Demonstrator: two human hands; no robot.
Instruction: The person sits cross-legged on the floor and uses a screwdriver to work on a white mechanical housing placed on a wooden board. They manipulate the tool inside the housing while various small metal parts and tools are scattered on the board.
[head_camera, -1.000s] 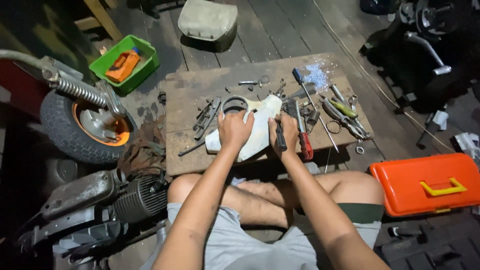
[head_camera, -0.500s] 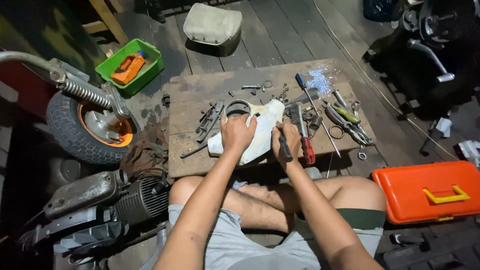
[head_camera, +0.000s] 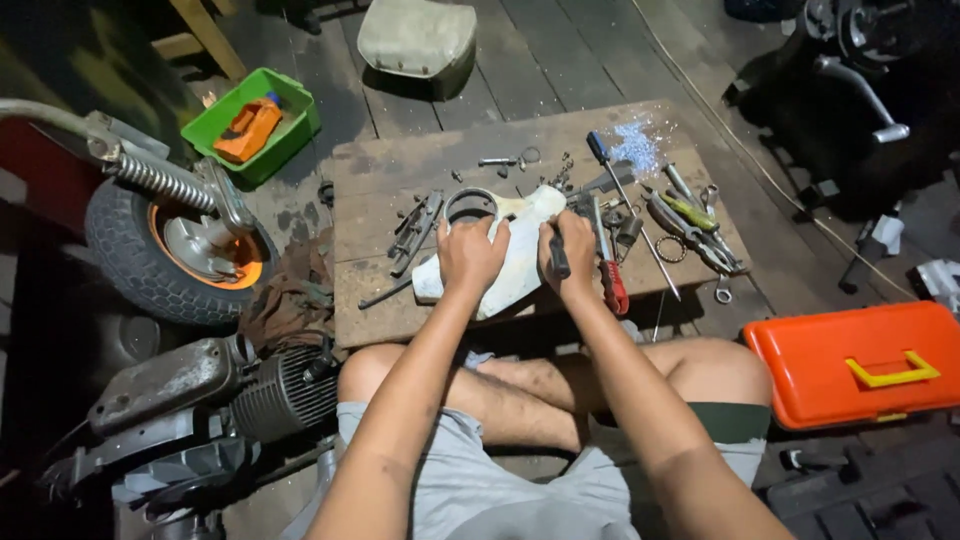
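Your left hand (head_camera: 470, 255) lies flat on the white cover piece (head_camera: 515, 262), fingers together and pressed down on its near-left part. The piece sits on the wooden board (head_camera: 400, 165) just in front of your crossed legs, its long axis running diagonally: the wide end near you at the left, the narrow end pointing away to the right, touching the metal ring (head_camera: 470, 200). Your right hand (head_camera: 570, 250) is curled tight around a dark-handled tool (head_camera: 558, 258), the handle upright in the fist, right at the piece's right edge; the tip is hidden. Beside that hand lies a red-handled tool (head_camera: 612, 290), with pliers (head_camera: 690, 225) further right. An orange toolbox (head_camera: 860, 360) sits on the floor to your right, a wheel (head_camera: 180, 250) to your left.
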